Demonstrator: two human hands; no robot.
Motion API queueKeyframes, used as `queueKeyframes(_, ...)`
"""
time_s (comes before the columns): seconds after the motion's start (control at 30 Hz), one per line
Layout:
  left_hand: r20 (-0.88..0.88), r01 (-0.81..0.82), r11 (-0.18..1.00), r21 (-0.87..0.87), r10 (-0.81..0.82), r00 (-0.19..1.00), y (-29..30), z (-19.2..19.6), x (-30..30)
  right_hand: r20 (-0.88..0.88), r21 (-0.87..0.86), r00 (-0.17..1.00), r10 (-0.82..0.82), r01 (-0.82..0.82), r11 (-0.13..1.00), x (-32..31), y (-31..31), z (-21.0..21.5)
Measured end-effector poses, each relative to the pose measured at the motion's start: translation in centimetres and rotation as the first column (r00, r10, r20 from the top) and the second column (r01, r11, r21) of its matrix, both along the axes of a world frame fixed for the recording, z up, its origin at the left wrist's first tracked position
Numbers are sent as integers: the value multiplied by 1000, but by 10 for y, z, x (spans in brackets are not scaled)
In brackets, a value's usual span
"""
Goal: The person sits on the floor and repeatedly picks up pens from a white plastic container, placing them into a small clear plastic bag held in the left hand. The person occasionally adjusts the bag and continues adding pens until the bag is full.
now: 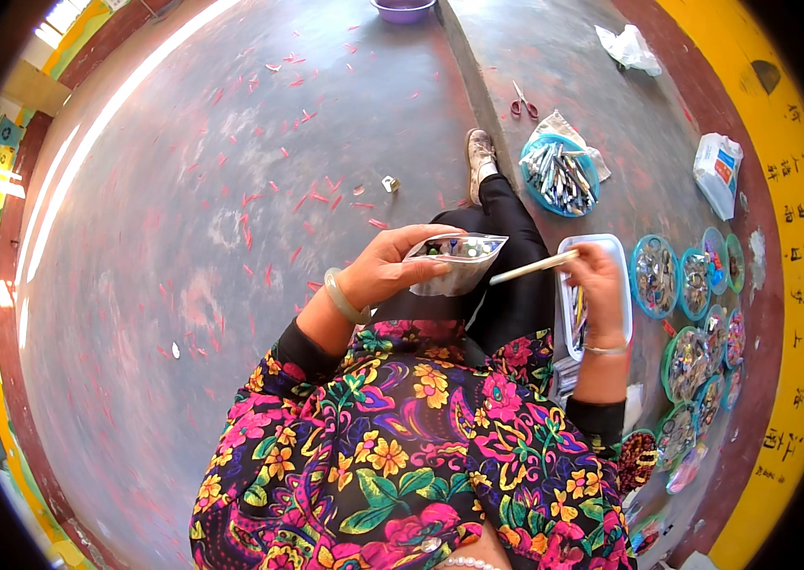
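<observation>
Holding a small clear plastic pouch [456, 258] in the left hand [385, 271], fingers curled under it and thumb on top, mouth turned toward the right. Gripping a thin pale stick [535, 267] in the right hand [596, 275], fingers closed round its near end, tip aimed at the pouch mouth and seemingly just touching its edge. Pouch sits over the lap, above black trousers [511, 285], between both hands. Contents of pouch: small mixed pieces, too small to identify.

Judged sound practice for this step: keep pouch mouth propped open and level, steady the stick close to its tip, feed slowly so nothing spills onto the floor.

Noted to the right: white rectangular tray [622, 261] just beside the right hand; blue bowl of stick-like items [560, 177] further forward; row of small round dishes [696, 323] along the ledge. Scissors [522, 101] well apart, beyond the bowl. Red scraps [316, 198] scattered on the grey floor.
</observation>
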State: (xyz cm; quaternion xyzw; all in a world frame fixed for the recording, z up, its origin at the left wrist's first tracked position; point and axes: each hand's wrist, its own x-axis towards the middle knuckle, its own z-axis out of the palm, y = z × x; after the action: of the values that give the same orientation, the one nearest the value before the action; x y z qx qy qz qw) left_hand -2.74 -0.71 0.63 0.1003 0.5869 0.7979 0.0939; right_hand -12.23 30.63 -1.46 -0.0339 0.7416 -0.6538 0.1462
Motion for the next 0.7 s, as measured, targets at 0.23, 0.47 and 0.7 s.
queueKeyframes(0.23,-52,19,999,-49,-22,998,1,3,-2,-307,-380,946,-104,-21,925,-1,-4,105)
queueKeyframes(0.47,6,49,998,-36,-49,999,2,5,0,-375,-264,920,114,-223,938,12,-67,127)
queueKeyframes(0.7,19,47,998,-29,-47,999,4,5,1,-351,-201,897,267,-351,915,13,-84,133)
